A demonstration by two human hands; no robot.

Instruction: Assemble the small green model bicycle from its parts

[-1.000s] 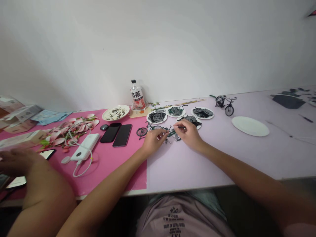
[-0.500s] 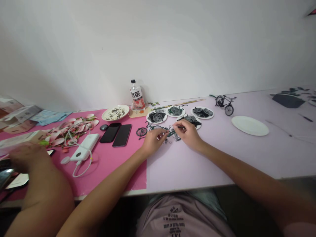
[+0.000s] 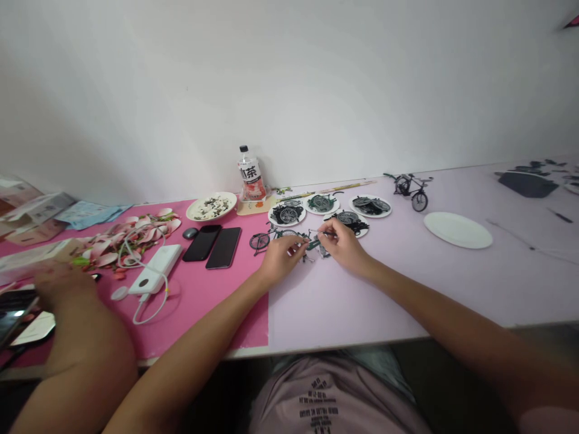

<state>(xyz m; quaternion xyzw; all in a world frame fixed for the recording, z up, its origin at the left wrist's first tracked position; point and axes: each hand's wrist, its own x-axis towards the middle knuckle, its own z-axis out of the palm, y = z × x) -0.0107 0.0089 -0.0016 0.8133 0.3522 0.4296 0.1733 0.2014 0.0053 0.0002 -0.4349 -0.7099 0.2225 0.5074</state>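
Observation:
My left hand (image 3: 281, 259) is closed in a pinch on a small dark green toy bicycle part (image 3: 313, 244), which sticks out to the right of the fingertips. Just to its right, my right hand (image 3: 347, 246) pinches a thin rod-like piece (image 3: 320, 232) pointing left; its kind is too small to tell. Behind my left hand lies a dark toy bicycle (image 3: 260, 241), partly hidden by the fingers. Small white plates hold black wheels (image 3: 289, 214), green pieces (image 3: 322, 203) and dark parts (image 3: 371, 206). A whole toy bicycle (image 3: 411, 188) stands at the back right.
A bare white plate (image 3: 458, 230) lies at right, with a small screwdriver (image 3: 560, 215) beyond. To the left are two phones (image 3: 224, 248), a white power bank (image 3: 156, 269) with cable, pink petals (image 3: 136, 238), a bottle (image 3: 251, 175) and another person's arm (image 3: 85, 337).
My right hand has shifted slightly, and the thin piece in it now shows more clearly, pointing left. My left hand is nearly still. The other person's hand has moved, with a phone showing more.

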